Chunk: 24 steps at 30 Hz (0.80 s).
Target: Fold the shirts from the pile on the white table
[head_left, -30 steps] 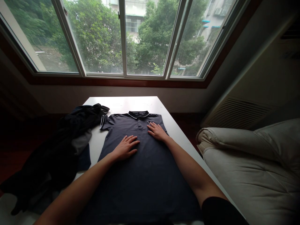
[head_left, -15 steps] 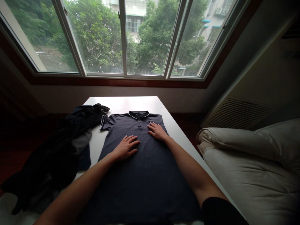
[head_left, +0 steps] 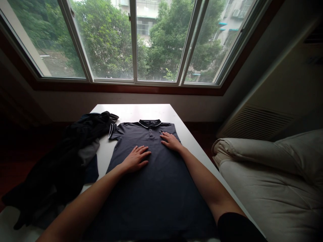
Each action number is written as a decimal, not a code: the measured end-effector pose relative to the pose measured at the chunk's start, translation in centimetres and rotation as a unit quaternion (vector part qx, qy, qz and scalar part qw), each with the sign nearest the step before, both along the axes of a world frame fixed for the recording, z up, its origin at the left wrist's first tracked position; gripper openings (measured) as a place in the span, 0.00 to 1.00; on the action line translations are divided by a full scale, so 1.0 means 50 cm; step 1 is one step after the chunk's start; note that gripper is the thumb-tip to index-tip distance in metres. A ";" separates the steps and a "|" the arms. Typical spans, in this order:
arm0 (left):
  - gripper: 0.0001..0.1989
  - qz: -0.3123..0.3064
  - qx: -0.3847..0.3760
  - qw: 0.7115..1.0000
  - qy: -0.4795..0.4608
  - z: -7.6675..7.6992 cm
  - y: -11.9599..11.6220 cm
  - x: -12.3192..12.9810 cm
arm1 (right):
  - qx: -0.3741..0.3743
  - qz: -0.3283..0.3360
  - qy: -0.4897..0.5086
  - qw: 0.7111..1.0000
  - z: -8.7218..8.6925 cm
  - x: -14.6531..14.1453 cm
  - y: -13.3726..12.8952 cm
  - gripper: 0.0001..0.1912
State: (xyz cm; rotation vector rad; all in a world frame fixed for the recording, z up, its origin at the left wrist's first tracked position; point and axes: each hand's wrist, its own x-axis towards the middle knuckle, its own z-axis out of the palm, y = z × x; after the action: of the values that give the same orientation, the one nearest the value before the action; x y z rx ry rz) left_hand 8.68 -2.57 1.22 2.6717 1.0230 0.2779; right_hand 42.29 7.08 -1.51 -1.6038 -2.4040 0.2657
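A dark blue-grey polo shirt lies spread front side up, its collar toward the window. Its left-side sleeve, edged with white stripes, sticks out flat. On the right side, the sleeve is not seen stretched out; a striped edge shows by my right fingertips. My left hand lies on the middle of the chest, palm down with fingers spread. Higher up, my right hand rests flat on the shirt below the right shoulder, fingers slightly apart. Neither hand grips anything.
The shirt is on a white table. Dark clothes are heaped along its left side and hang past the edge. A beige padded seat stands to the right. Beyond the table is a wall with a wide window.
My right hand has shifted very slightly to the right on the shirt. My left hand and the shirt look the same.
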 end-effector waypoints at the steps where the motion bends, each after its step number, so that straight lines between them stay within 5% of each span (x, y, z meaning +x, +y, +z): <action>1: 0.29 0.000 0.001 1.000 -0.001 -0.001 0.000 0.000 | 0.003 0.000 0.001 1.000 -0.001 0.000 0.000 0.28; 24: 0.28 0.001 -0.003 1.000 -0.014 0.000 -0.001 -0.001 | -0.009 -0.013 -0.010 1.000 0.012 -0.011 -0.011 0.28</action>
State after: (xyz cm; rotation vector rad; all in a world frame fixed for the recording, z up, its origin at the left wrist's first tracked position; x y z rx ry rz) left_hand 8.63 -2.64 1.20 2.6535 1.0169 0.3121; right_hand 41.74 6.54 -0.90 -1.6529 -2.3998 0.2669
